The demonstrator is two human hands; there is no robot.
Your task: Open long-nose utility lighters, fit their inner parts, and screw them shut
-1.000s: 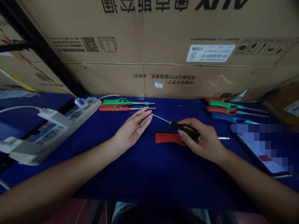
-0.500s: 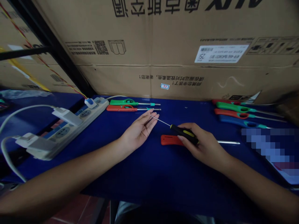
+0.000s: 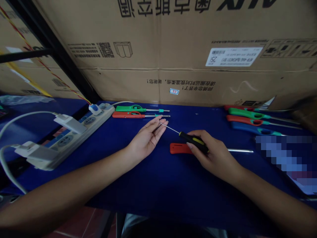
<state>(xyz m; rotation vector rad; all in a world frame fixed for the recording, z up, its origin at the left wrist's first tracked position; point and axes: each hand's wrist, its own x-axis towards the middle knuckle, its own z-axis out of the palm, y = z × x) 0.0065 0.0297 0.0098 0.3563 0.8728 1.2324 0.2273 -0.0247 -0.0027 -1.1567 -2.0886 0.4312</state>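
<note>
In my right hand (image 3: 216,153) is a small screwdriver (image 3: 194,141) with a black and yellow handle, my fingers wrapped round it. Its thin shaft points left and ends at the fingertips of my left hand (image 3: 146,138). That hand is palm up, thumb and fingers drawn together around the screwdriver's tip; anything tiny between them is too small to make out. Beneath my right hand lies a red gas lighter (image 3: 179,148) on the blue table, partly covered, its metal tube sticking out to the right. A green lighter (image 3: 130,108) and another red lighter (image 3: 127,114) rest just beyond my left hand.
A white power strip (image 3: 74,132) with plugs and cables runs along the left. Several lighters (image 3: 244,119) lie at the right, near a pixelated flat device (image 3: 287,165). A large cardboard box (image 3: 183,39) stands behind, and a black metal frame (image 3: 61,56) rises at the left.
The view has shifted very slightly. My hands and the screwdriver keep nearly the same pose, with the tip still at my left fingertips.
</note>
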